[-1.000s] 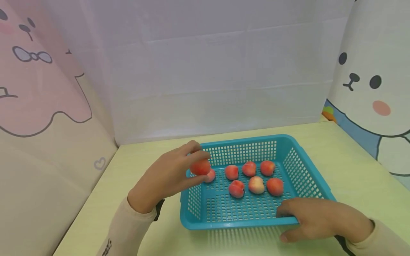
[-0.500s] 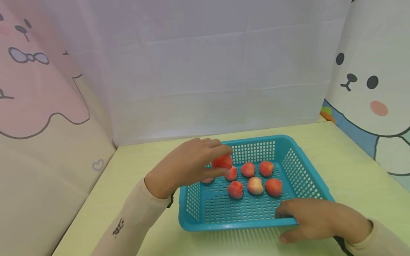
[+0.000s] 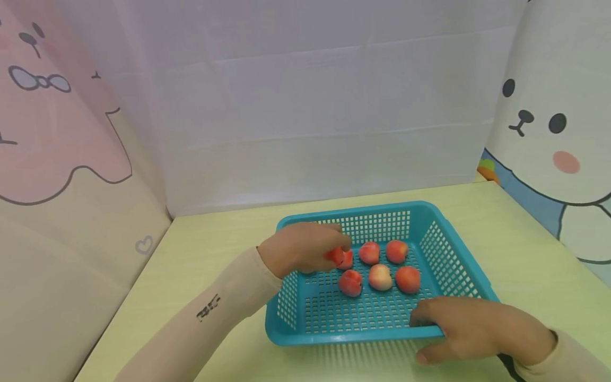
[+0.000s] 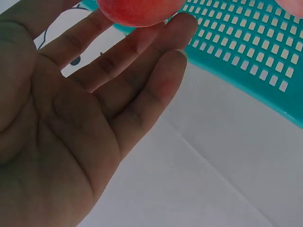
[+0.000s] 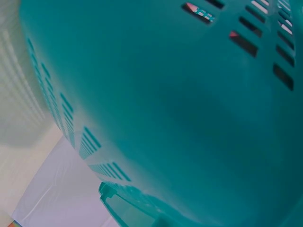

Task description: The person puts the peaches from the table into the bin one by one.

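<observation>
A teal perforated plastic basket (image 3: 372,335) stands on the table with several red and pale peaches in it. In the head view my left hand (image 3: 305,246) is low over the basket's left part, holding a red peach (image 4: 142,9) in its fingers. That peach is partly hidden by the hand and sits against or just in front of another peach (image 3: 347,260). My right hand (image 3: 470,326) grips the basket's front rim near the right corner. Its fingers go inside and the thumb stays outside. The right wrist view shows only the basket wall (image 5: 142,94), not the hand.
Inside the basket, a back row has peaches (image 3: 369,253) and a front row includes a pale peach (image 3: 380,277). Pale yellow-green table (image 3: 215,249) surrounds the basket. A white sheet (image 3: 310,132) hangs behind, with cartoon-printed cloths at both sides.
My left hand has carried its peach rightward from the basket's left edge, then lowered it toward the basket floor. My right hand has stayed on the rim.
</observation>
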`<move>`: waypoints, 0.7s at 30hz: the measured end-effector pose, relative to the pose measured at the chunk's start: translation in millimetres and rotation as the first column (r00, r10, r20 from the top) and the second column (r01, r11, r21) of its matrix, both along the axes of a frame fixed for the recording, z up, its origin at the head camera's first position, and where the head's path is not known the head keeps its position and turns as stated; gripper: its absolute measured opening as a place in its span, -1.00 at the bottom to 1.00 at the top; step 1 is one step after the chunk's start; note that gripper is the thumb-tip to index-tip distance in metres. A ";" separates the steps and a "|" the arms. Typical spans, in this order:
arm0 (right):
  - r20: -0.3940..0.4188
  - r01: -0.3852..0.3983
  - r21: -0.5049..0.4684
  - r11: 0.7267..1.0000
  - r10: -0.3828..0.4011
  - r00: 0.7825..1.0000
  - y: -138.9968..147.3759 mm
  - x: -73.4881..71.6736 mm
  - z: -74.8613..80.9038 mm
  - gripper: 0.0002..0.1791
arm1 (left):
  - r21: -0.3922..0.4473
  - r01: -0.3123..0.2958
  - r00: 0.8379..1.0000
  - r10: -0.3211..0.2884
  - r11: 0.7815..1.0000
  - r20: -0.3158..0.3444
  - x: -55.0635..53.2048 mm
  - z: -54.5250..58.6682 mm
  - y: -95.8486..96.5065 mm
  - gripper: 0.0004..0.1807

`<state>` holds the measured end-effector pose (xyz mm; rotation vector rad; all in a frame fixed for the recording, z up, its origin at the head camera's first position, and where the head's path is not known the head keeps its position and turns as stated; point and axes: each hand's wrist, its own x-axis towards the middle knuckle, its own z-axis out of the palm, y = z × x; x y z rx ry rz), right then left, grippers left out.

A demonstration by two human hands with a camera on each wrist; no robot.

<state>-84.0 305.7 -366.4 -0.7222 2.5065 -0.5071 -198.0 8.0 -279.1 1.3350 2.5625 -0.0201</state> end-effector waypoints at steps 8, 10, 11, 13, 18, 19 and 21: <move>-0.004 -0.015 -0.010 1.000 0.015 1.000 0.4 0.1 1.7 -0.50 | -0.074 -0.055 0.998 0.056 0.996 0.018 5.4 -5.4 14.5 -0.88; -0.004 -0.015 -0.012 1.000 0.015 1.000 0.1 0.3 2.1 -0.50 | -0.110 -0.078 0.996 0.081 0.991 0.024 7.6 -6.6 18.1 -0.85; -0.001 -0.013 -0.012 1.000 0.012 1.000 0.0 0.3 2.3 -0.50 | -0.131 -0.085 0.996 0.090 0.988 0.027 8.3 -7.5 19.4 -0.83; 0.000 -0.010 -0.012 1.000 0.010 1.000 -0.3 0.4 2.6 -0.50 | -0.174 -0.101 0.994 0.107 0.980 0.025 8.8 -10.2 21.3 -0.76; 0.006 -0.003 -0.004 1.000 0.003 1.000 -1.2 0.3 3.0 -0.49 | -0.243 -0.128 0.989 0.142 0.962 0.040 9.3 -16.0 24.4 -0.74; 0.012 0.002 -0.001 1.000 -0.002 1.000 -1.3 0.2 3.1 -0.50 | -0.257 -0.126 0.989 0.140 0.958 0.038 9.4 -17.1 25.4 -0.77; 0.025 0.010 0.004 1.000 -0.010 1.000 -1.5 -0.2 3.3 -0.50 | -0.284 -0.117 0.991 0.130 0.952 0.027 10.3 -19.0 27.8 -0.81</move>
